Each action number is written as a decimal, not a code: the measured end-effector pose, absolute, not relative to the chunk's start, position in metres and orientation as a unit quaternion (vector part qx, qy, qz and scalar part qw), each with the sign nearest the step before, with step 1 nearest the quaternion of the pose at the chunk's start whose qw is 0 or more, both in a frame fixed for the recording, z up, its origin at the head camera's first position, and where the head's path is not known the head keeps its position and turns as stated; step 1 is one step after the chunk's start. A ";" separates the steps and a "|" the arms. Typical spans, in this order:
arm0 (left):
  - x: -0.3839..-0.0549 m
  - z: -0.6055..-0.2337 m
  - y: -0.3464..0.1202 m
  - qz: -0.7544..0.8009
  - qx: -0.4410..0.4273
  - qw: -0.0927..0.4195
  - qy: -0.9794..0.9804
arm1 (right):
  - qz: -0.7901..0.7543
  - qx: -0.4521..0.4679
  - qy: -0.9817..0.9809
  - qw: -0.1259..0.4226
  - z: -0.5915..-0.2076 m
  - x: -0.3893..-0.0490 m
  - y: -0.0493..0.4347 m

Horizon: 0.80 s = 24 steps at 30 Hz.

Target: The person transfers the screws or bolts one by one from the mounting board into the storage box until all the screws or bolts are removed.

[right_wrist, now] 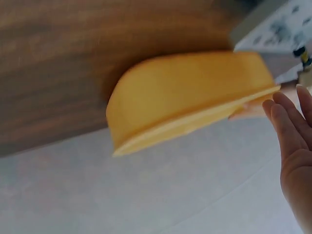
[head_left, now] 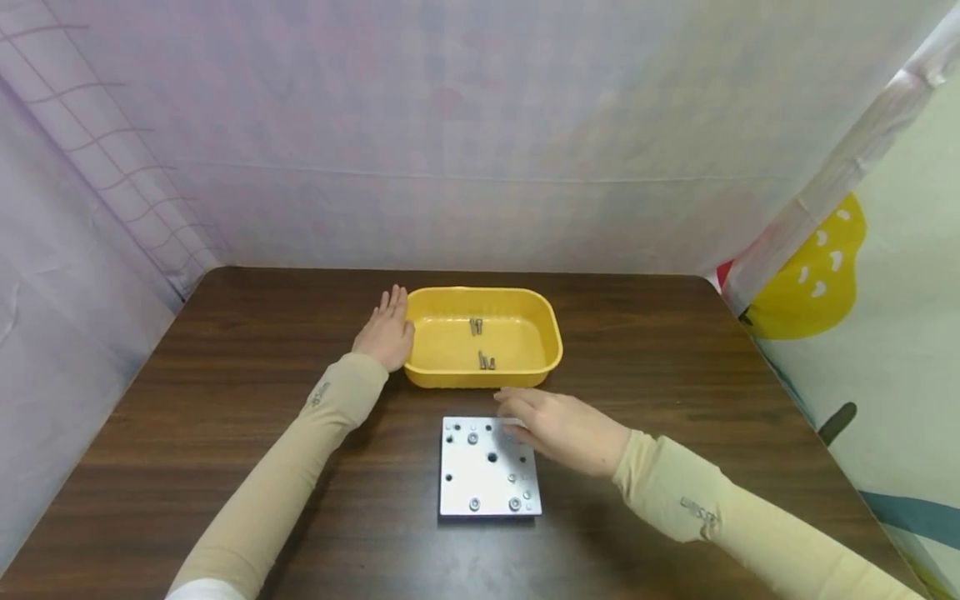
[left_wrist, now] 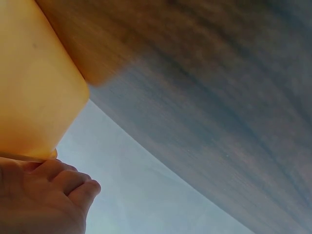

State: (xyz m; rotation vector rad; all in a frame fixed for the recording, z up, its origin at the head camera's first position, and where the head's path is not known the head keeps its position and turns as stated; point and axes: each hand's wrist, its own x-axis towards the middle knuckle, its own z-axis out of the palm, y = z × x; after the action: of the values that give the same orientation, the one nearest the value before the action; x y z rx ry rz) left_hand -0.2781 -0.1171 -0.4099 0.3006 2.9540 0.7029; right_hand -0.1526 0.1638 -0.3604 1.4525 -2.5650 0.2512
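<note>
A yellow plastic tray (head_left: 483,379) stands on the table, with several small metal screws (head_left: 476,327) lying inside in two groups. At its left side my left hand (head_left: 385,333) rests against the rim, fingers extended away from me. The left wrist view shows these fingers (left_wrist: 53,185) right at the rim. Nearer to me lies a square silver metal plate (head_left: 480,483) with dark holes and several screw heads. My right hand (head_left: 566,429) hovers over the plate's far right corner, hiding it, fingertips close to the tray's front edge. In the right wrist view its fingers (right_wrist: 287,129) look loosely extended.
The dark wood-grain table (head_left: 660,358) carries the tray and plate. A pale curtain (head_left: 465,150) hangs behind its far edge, and more printed cloth (head_left: 892,400) hangs on the right.
</note>
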 end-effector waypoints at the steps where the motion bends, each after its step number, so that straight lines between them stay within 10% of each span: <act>1: -0.278 -0.410 -0.117 0.231 0.098 0.045 0.967 | 0.082 0.496 -0.859 0.095 -0.363 -0.150 0.164; 24: -0.276 -0.408 -0.117 0.232 0.102 0.042 0.966 | 0.094 0.497 -0.859 0.083 -0.384 -0.120 0.169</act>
State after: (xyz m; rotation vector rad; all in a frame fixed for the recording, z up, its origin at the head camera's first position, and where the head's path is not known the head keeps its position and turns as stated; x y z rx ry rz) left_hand -0.2763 -0.1167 -0.4076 0.3112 2.9579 0.7100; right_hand -0.1200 0.1691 -0.3840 1.4829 -2.5641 0.2820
